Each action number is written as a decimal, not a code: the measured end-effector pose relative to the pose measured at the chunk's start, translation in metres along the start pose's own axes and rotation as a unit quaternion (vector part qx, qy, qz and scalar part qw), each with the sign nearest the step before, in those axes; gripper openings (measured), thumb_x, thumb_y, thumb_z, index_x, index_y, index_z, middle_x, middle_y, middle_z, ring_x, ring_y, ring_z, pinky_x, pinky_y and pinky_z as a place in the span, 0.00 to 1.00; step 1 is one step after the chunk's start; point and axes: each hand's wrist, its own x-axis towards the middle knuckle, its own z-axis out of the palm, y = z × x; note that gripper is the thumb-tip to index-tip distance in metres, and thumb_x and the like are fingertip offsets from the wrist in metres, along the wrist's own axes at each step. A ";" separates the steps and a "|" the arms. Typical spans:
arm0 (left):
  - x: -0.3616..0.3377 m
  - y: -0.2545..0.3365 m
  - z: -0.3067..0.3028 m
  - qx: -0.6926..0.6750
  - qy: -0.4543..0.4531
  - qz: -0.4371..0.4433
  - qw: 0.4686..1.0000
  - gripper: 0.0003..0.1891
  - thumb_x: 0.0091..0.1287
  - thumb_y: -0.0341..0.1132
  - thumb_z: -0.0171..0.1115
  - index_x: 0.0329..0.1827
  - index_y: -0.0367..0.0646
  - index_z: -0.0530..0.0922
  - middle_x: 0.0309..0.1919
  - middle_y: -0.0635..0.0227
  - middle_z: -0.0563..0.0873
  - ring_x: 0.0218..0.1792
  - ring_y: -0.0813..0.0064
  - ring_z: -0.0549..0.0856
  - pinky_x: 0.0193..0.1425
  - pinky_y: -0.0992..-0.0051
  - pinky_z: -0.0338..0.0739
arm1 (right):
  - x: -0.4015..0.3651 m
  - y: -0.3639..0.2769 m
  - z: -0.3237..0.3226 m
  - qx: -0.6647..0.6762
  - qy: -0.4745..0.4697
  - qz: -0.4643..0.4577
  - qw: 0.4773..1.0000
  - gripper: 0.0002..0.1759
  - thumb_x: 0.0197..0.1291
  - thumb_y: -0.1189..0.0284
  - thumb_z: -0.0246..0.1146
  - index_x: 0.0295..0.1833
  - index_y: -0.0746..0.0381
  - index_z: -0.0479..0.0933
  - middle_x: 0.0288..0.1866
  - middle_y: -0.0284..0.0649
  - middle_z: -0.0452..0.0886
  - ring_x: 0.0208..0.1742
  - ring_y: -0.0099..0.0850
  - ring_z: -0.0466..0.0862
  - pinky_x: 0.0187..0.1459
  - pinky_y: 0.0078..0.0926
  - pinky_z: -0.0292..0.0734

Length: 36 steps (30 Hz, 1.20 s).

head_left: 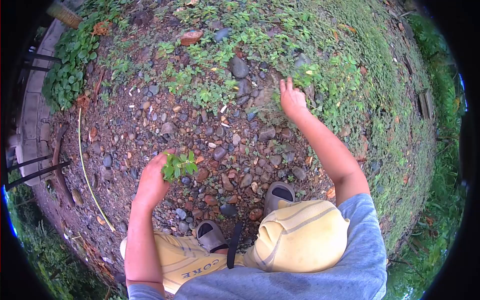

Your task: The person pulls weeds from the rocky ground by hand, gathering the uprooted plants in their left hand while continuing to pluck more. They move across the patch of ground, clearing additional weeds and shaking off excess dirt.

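Note:
My left hand (154,181) is closed around a small bunch of green leafy weeds (179,166), held above the pebbly ground in front of my left knee. The leaves stick out on the right side of the fist. Further out, my right hand (294,102) is stretched toward the low green plants (320,82). Two of its fingers point forward, apart, and I see nothing between them. Dark rounded stones (239,67) lie to its left. Thin, blurred stems (270,114) show just beside the hand.
Pebbles and soil (220,145) cover the ground before my feet. A long pale stalk (87,175) and a dark stick (60,165) lie at left, near a paved edge (32,110) with black bars. A reddish stone (191,38) sits among the plants ahead.

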 end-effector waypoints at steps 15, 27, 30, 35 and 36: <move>-0.010 0.006 -0.008 0.019 0.000 0.012 1.000 0.19 0.52 0.21 0.59 0.50 0.38 0.75 0.56 0.59 0.78 0.56 0.54 0.77 0.61 0.62 0.71 | 0.015 0.029 0.012 -0.001 -0.057 -0.090 0.994 0.13 0.57 0.70 0.53 0.34 0.58 0.84 0.37 0.43 0.85 0.41 0.37 0.85 0.42 0.35 0.79; -0.011 0.005 -0.012 0.017 0.003 0.012 1.000 0.21 0.51 0.20 0.59 0.51 0.38 0.74 0.57 0.59 0.78 0.56 0.53 0.77 0.61 0.61 0.70 | -0.013 0.037 -0.015 0.018 -0.072 -0.136 0.988 0.11 0.55 0.74 0.53 0.37 0.60 0.81 0.36 0.47 0.84 0.42 0.42 0.84 0.45 0.37 0.79; -0.009 0.005 -0.012 0.017 0.001 0.008 1.000 0.22 0.52 0.20 0.59 0.52 0.39 0.74 0.57 0.59 0.77 0.56 0.53 0.77 0.61 0.61 0.70 | -0.041 0.042 -0.025 0.053 -0.024 -0.136 0.989 0.09 0.53 0.77 0.55 0.40 0.60 0.78 0.34 0.46 0.83 0.36 0.42 0.85 0.42 0.37 0.80; -0.004 0.008 -0.011 0.015 0.000 0.017 1.000 0.22 0.52 0.21 0.58 0.53 0.39 0.73 0.57 0.59 0.77 0.56 0.53 0.77 0.61 0.61 0.70 | -0.129 -0.014 -0.061 0.007 -0.208 -0.176 0.962 0.07 0.51 0.76 0.57 0.35 0.62 0.79 0.32 0.44 0.84 0.34 0.35 0.86 0.35 0.34 0.83; -0.003 0.009 -0.010 0.016 0.001 0.021 1.000 0.22 0.52 0.21 0.58 0.53 0.39 0.73 0.57 0.59 0.78 0.56 0.53 0.77 0.61 0.61 0.70 | -0.145 -0.028 -0.060 0.047 -0.241 -0.180 0.952 0.08 0.51 0.76 0.56 0.36 0.62 0.79 0.32 0.46 0.84 0.36 0.36 0.86 0.39 0.35 0.82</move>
